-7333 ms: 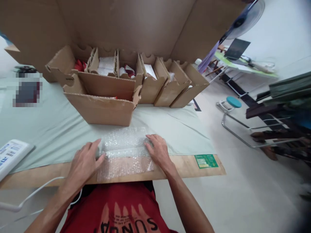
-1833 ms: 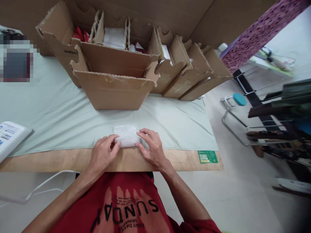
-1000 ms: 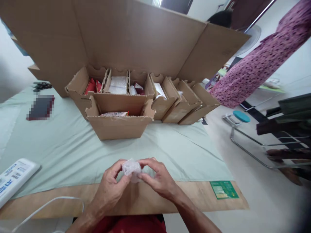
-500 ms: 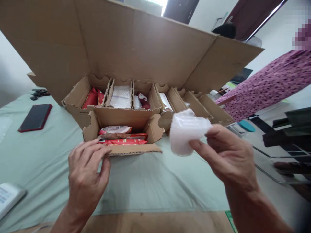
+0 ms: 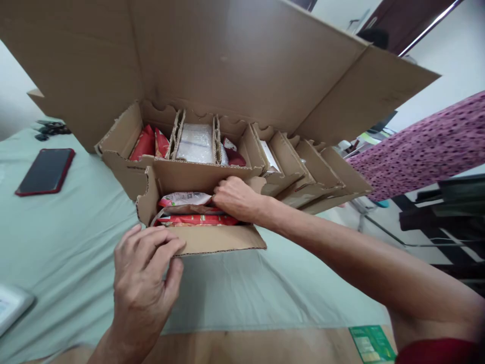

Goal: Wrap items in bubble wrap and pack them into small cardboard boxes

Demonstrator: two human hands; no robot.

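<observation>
A small open cardboard box (image 5: 220,240) stands in front of the bigger carton, with its near edge toward me. My left hand (image 5: 146,268) grips the left part of that near edge, fingers on top and thumb below. Inside lie a red packet (image 5: 200,220) and a pink-and-white packet (image 5: 185,198), with a brown pouch between them. My right hand (image 5: 237,197) reaches into the right end of this box, fingers curled down beside the packets. Its fingertips are hidden, and whatever they hold is out of sight.
The large carton's raised flap (image 5: 235,65) rises behind a row of cardboard compartments with red packets (image 5: 146,141) and bubble wrap (image 5: 195,144). A phone (image 5: 46,172) lies left on the green cloth (image 5: 87,217). A person's pink dotted sleeve (image 5: 428,146) extends at right.
My right hand has moved left and down into the small box; the white wrapped roll it held is no longer visible. My left hand stays at the edge. The view has shifted slightly.
</observation>
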